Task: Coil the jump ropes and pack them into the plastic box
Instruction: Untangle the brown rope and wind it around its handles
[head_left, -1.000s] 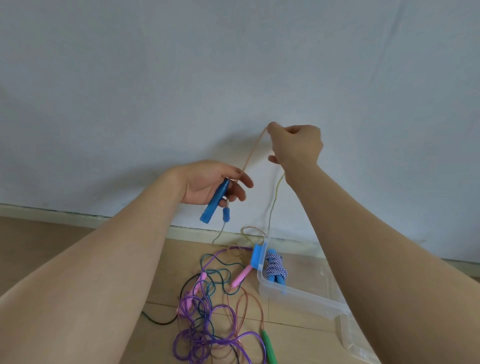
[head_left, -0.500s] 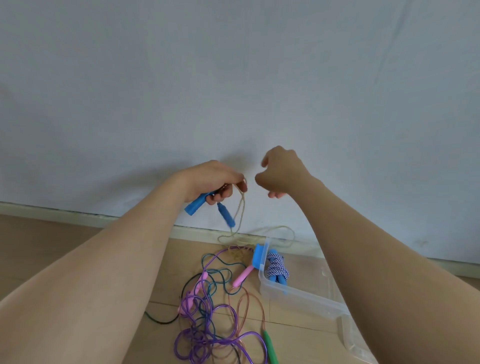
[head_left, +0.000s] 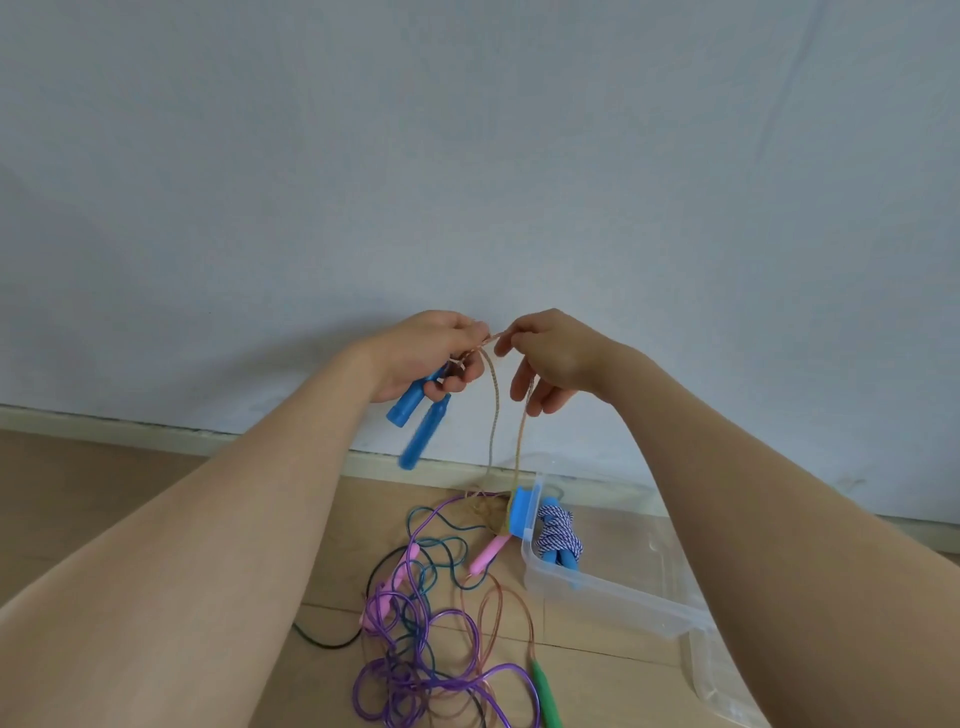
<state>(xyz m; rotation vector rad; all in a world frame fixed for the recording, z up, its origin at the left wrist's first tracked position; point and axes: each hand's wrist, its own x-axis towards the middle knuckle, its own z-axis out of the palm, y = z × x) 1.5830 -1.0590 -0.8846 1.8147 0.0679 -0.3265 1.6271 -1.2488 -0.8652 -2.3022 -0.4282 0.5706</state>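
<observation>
Head camera: a person's left hand (head_left: 431, 353) gripped one of two blue handles (head_left: 400, 413), the second dangling blurred just below, while the right hand (head_left: 550, 358) pinched the tan rope (head_left: 493, 410) strung between them. The plastic box (head_left: 613, 597) sat on the floor (head_left: 104, 493), its right end hidden behind the forearm, with one coiled blue-and-white rope (head_left: 558, 535) inside. Beside it lay a tangle of ropes (head_left: 415, 649), too knotted to count, with one green handle (head_left: 545, 693) cut off at the frame's edge.
</observation>
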